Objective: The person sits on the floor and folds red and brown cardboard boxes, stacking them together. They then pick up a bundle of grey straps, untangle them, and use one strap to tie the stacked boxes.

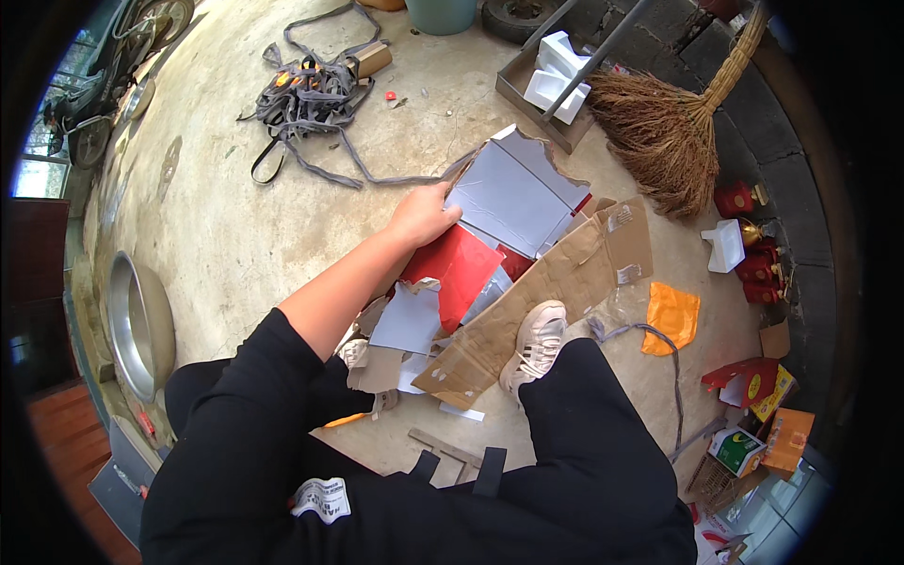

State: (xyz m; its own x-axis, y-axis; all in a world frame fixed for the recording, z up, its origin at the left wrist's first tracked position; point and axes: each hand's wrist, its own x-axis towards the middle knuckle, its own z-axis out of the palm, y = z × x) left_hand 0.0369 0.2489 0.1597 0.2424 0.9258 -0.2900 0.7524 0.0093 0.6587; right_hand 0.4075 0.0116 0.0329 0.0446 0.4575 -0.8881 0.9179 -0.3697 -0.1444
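Observation:
My left hand (424, 215) grips the near left edge of a torn cardboard piece (515, 191) with a pale grey face. Its fingertips are hidden behind the board. Below the hand lies a red sheet (459, 265) among other torn pieces, including a pale one (408, 318). A long flattened brown corrugated cardboard piece (512, 311) slants across the heap, with my right shoe (540, 339) against or on it. A grey cloth strip (402, 180) runs from a tangle of strips (311, 99) to behind the held cardboard. My right hand is out of view.
A twig broom (664, 134) and a long-handled dustpan (558, 131) holding white foam blocks (558, 88) are at the upper right. An orange piece (671, 318) lies right of my foot. Small boxes (738, 452) line the right side. A metal basin (141, 325) stands left.

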